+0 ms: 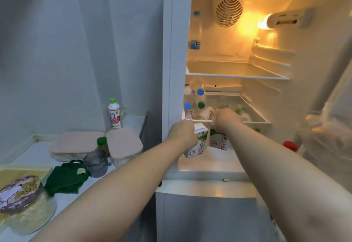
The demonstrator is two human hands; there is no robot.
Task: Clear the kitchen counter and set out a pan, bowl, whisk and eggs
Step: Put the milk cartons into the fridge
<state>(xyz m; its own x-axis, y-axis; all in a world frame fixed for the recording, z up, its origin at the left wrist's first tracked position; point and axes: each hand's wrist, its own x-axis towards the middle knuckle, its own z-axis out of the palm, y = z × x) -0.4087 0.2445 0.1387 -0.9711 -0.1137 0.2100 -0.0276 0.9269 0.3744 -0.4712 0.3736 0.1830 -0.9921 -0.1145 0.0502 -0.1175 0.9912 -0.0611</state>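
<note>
纯牛奶, 3.3g on left milk carton (199,147), same on right carton (219,142)

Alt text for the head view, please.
Both hands reach into an open fridge: the left hand grips a milk carton, the right hand reaches among bottles on the shelf above. Pink-lidded containers sit on the counter alongside.

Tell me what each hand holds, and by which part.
The left hand grips a milk carton by its top. The right hand is curled among the bottles on the fridge shelf; whether it holds one cannot be told.
</note>
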